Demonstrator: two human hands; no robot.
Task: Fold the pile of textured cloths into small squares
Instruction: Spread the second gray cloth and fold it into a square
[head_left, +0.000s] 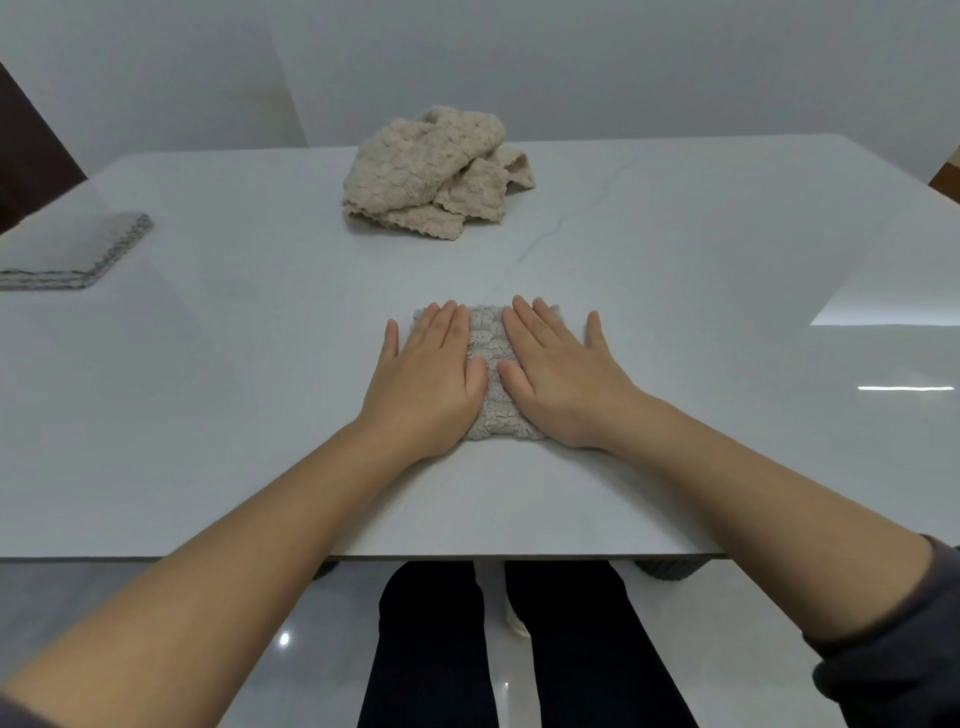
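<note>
Sleeve: a dark, soft cuff (893, 649) is pushed up the right forearm, nearest the camera; both forearms are bare beyond it.
Legs: dark trousers (431, 649) show below the table's near edge, between the two arms.
Table: a white, glossy slab (208, 415) with a faint grey vein, lying under both hands.
Left hand: the left hand (431, 374) lies flat, palm down, with straight fingers held close together and the thumb tucked in toward the right hand. It presses on the left half of the folded cloth, and its outer edge reaches past the cloth onto the table.
Right hand: the right hand (561, 374) is also flat and palm down, with straight fingers and the little finger slightly splayed. It presses on the cloth's right half.
Folded cloth: a small grey-beige square (491, 364), nubbly and thick, is pinned under both palms. Only the strip between the hands and its edges show.
Stack: flat, pale cloths with dark stitched edges (72, 254) lie well to the left of the left hand and a little beyond it.
Pile: loose beige cloths (436, 176) with a bubbled texture and scalloped hems sit crumpled in a heap, well beyond the fingertips.
</note>
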